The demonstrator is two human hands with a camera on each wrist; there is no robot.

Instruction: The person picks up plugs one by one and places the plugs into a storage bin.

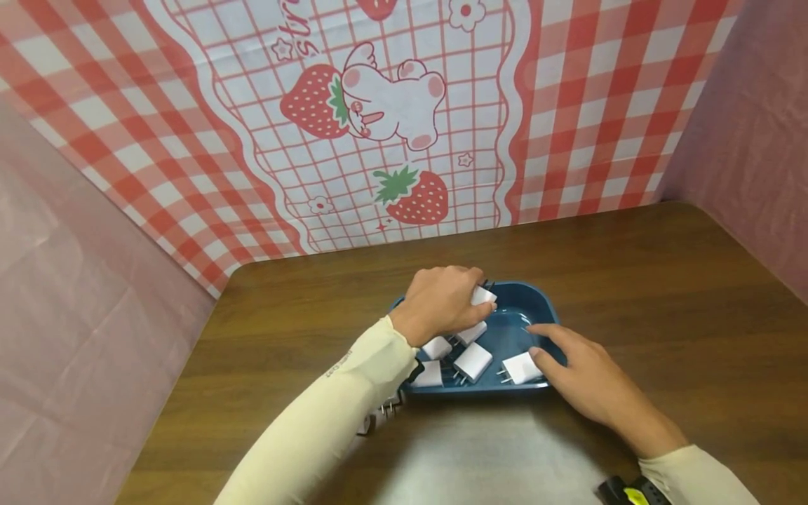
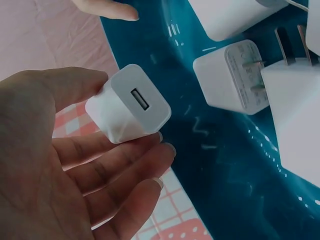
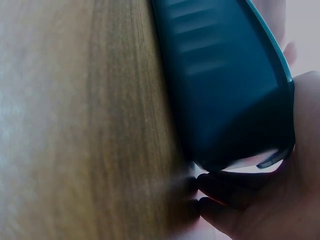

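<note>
My left hand (image 1: 442,298) pinches a white USB charger (image 2: 131,104) between thumb and fingers, above the far side of a blue tray (image 1: 530,298). The charger's USB port faces the left wrist camera; in the head view its prongs point away. Several other white chargers (image 1: 473,362) lie in the tray, mostly toward its left and near side. My right hand (image 1: 587,375) holds the tray's right end, with thumb and index finger over the rim and other fingers outside below it. Near that thumb lies a charger (image 1: 521,368) with its prongs pointing left.
More chargers (image 1: 390,404) lie on the wooden table (image 1: 303,315) left of the tray, partly hidden by my left sleeve. A red-and-white checked cloth with strawberries (image 1: 416,196) hangs behind the table. Pink cloth (image 1: 745,126) hangs at both sides.
</note>
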